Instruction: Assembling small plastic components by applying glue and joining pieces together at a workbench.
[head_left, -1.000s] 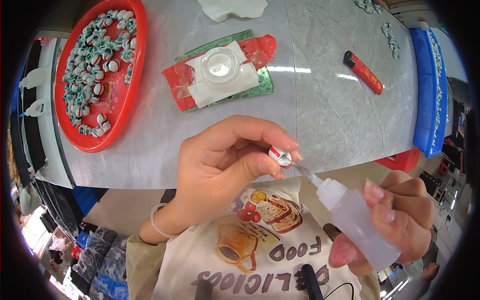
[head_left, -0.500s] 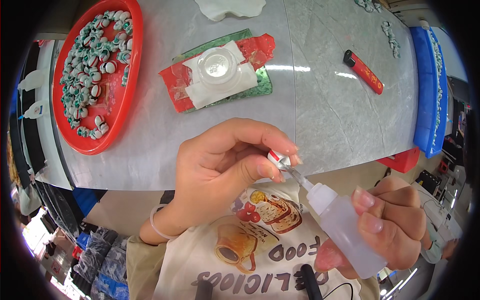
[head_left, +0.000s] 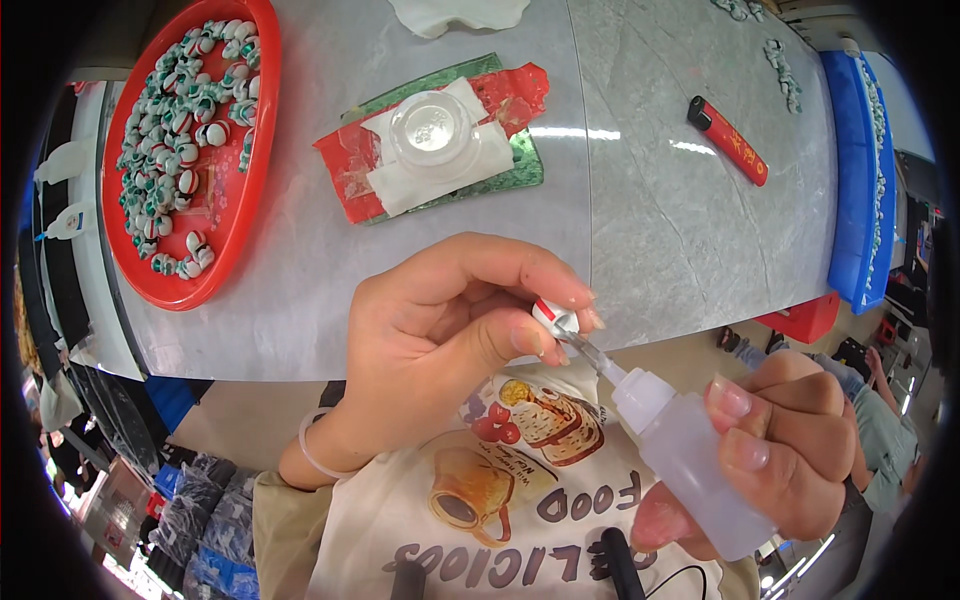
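Note:
Between the thumb and fingertips of my left hand [head_left: 450, 310] is a small white piece with a red stripe [head_left: 553, 317]; its hollow side faces right. My right hand [head_left: 785, 450] wraps round a translucent squeeze bottle [head_left: 690, 470], tilted so its narrow tip points up and left. That tip meets the hollow of the small piece, or lies right at it; whether liquid comes out is too small to tell. On the table beyond, a clear round dish [head_left: 433, 132] sits on folded white tissue [head_left: 490, 155].
At left, a red oval tray [head_left: 262, 170] holds many small white, green and red pieces. Beneath the tissue lie a red wrapper [head_left: 345, 185] and a green pad [head_left: 525, 165]. A red lighter [head_left: 728, 142] lies at right, near a blue bin [head_left: 850, 240]. Another person [head_left: 885, 430] is at right.
My hands and the bottle have barely shifted, the tip staying at the small piece. At the right edge, another person has come further into view.

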